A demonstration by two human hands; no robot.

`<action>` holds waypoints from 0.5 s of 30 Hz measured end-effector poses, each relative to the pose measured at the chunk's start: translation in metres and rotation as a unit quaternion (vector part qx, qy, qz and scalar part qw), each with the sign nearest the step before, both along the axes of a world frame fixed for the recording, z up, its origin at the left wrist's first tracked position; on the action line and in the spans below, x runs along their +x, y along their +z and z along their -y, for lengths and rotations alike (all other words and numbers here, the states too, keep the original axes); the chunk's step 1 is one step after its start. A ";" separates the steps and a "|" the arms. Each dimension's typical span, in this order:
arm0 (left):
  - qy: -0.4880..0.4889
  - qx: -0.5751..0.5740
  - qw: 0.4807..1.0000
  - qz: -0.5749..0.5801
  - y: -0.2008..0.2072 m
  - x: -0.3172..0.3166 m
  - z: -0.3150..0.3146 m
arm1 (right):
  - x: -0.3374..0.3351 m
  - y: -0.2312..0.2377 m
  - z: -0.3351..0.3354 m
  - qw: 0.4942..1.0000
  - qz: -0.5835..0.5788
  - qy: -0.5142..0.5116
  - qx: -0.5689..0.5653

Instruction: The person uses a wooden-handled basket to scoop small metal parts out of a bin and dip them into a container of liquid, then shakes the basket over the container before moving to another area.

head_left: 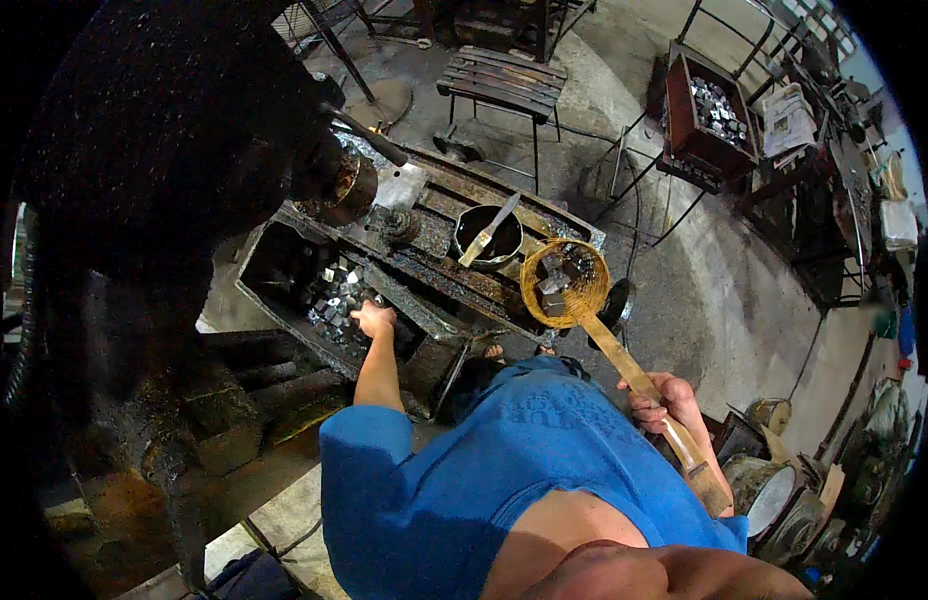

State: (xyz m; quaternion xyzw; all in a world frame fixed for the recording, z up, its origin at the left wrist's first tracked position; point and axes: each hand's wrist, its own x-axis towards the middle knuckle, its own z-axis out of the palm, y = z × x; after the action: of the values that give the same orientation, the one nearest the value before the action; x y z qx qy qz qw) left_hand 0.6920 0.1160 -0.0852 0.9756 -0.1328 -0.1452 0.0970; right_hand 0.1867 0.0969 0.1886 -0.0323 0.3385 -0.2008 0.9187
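Note:
My left hand (374, 318) reaches into a dark metal bin (274, 305), its fingers curled at the edge of a pile of shiny metal blocks (334, 298). Whether a block is between those fingers is hidden. On the other side, my right hand (666, 402) is wrapped round the flat wooden handle of a long-handled wicker basket (590, 302). The basket's round bowl holds several grey metal blocks (554, 285) and rests at or just over the right end of the oily machine table (454, 185).
A pot (467, 222) with a brush (492, 230) across it stands on the machine table. A large dark machine (174, 150) rises at left. Beyond are a slatted stool (504, 80) and a reddish crate (681, 115) of metal pieces; round containers (769, 490) stand at lower right.

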 end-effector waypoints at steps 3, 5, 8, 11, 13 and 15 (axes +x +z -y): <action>-0.024 0.018 1.000 0.005 0.011 -0.013 0.000 | 0.000 0.000 0.001 1.000 -0.009 0.004 -0.005; -0.051 0.055 0.997 0.016 0.010 -0.011 0.004 | 0.000 0.000 0.002 1.000 -0.007 0.004 -0.007; -0.067 0.068 0.995 0.037 0.008 -0.012 0.005 | 0.002 0.004 0.004 0.998 -0.040 0.018 -0.037; -0.059 0.062 0.995 0.058 -0.006 -0.007 0.003 | 0.001 0.004 0.003 0.998 -0.041 0.021 -0.032; -0.052 0.051 0.995 0.061 -0.007 -0.005 0.002 | 0.000 0.000 0.002 0.998 -0.043 0.025 -0.037; -0.129 0.075 0.988 0.036 0.010 -0.013 0.001 | -0.004 -0.007 0.000 0.999 -0.027 0.016 -0.028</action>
State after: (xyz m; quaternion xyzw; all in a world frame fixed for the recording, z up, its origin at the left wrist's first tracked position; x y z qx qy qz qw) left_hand 0.6790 0.1146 -0.0757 0.9595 -0.2496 -0.1304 -0.0006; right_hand 0.1829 0.0966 0.1818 -0.0690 0.3568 -0.1946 0.9111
